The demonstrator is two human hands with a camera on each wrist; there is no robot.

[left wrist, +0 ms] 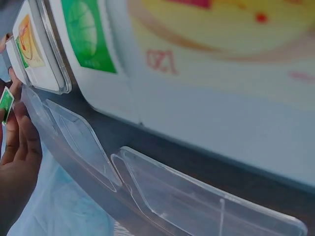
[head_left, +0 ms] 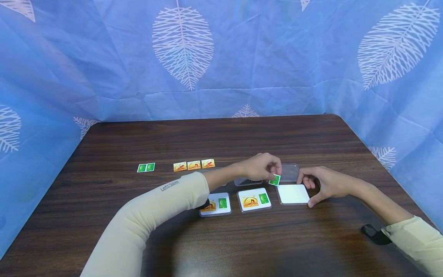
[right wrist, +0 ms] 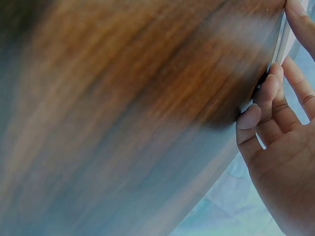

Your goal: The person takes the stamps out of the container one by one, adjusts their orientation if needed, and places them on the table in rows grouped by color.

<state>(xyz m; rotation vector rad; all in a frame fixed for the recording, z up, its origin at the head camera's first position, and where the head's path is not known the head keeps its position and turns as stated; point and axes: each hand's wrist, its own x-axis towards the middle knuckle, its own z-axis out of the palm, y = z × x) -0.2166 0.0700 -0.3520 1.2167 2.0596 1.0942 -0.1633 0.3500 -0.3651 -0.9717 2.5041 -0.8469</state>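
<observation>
My left hand (head_left: 260, 166) pinches a small green stamp (head_left: 275, 180) by its upper edge, over the near-left corner of the lid of the rightmost clear plastic case. That case holds a plain white card (head_left: 293, 194). Thumb and fingers of my right hand (head_left: 324, 184) grip the case at its right side. In the left wrist view the green stamp (left wrist: 6, 104) sticks out from the fingertips. To the left lie two more cases with white cards, each bearing an orange stamp (head_left: 250, 201) and a green stamp (head_left: 263, 198); my left sleeve partly covers the leftmost one.
Three orange stamps (head_left: 194, 165) lie in a row at the back of the dark wooden table (head_left: 121, 215). Two green stamps (head_left: 146, 167) lie farther left. Clear lids (head_left: 289, 173) stretch behind the cases, partly under my left forearm. Blue leaf-patterned cloth (head_left: 221, 69) hangs behind the table.
</observation>
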